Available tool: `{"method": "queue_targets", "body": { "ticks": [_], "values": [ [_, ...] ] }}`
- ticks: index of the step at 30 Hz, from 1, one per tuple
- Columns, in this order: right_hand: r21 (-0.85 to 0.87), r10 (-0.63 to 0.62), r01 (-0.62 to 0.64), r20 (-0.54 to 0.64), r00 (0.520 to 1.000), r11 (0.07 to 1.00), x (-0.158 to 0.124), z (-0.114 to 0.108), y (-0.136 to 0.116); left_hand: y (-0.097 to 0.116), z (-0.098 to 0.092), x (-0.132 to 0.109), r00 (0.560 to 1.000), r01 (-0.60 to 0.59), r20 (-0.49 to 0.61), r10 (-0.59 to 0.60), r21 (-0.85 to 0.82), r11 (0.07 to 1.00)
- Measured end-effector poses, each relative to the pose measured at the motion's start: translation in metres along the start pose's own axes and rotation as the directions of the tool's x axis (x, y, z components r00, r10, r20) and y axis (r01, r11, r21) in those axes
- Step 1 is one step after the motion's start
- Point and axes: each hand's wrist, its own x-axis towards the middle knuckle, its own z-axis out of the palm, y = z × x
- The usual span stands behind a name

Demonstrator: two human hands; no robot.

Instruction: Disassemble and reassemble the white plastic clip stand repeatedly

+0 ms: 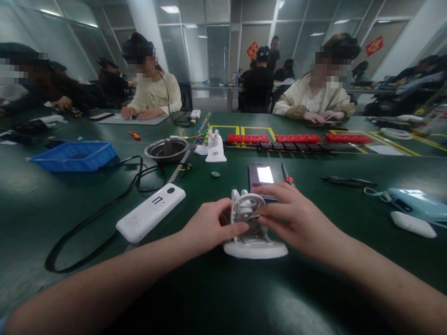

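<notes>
A white plastic housing (255, 249) with an open, hollow interior stands on the green table in front of me. My left hand (216, 223) grips its left side, the thumb lying across the opening. The fingers of my right hand (290, 211) are bent at the opening's right side, pinching something small and thin that I cannot make out. Just behind the housing lies a phone (252, 176) with a lit screen, and beside it a screwdriver (289, 180) with a red handle. A similar white part (216, 150) stands farther back.
To the left are a white power bank (152, 211) with a black cable (65, 240), a metal bowl (150, 152) and a blue tray (71, 167). Red trays (298, 138) line the back. Tweezers (349, 181) and a light-blue device (420, 203) lie right. Co-workers sit across the table.
</notes>
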Motion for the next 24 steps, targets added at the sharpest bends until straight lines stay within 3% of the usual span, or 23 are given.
{"method": "queue_targets", "body": {
  "ticks": [3,7,13,20,24],
  "values": [
    [0.014,-0.034,0.035,-0.060,0.998,0.999,0.000,0.006,0.002,0.003,0.000,-0.002,1.000,-0.001,-0.007,0.002,0.036,0.999],
    [-0.025,-0.089,0.086,-0.144,0.986,0.996,-0.002,0.017,-0.001,0.012,0.002,-0.007,0.997,-0.009,-0.071,0.027,0.241,0.970],
    [-0.075,-0.129,0.121,-0.113,0.985,0.990,-0.008,0.023,-0.004,0.020,0.003,-0.011,0.996,-0.032,-0.061,0.058,0.370,0.928],
    [-0.028,-0.022,0.019,-0.114,0.993,0.999,-0.009,0.021,-0.009,0.019,0.003,-0.011,0.994,-0.047,-0.074,0.081,0.382,0.923],
    [-0.038,0.014,-0.020,-0.146,0.989,0.999,-0.012,0.007,0.000,0.019,0.002,-0.011,0.995,-0.041,-0.064,0.072,0.397,0.917]
  ]
}}
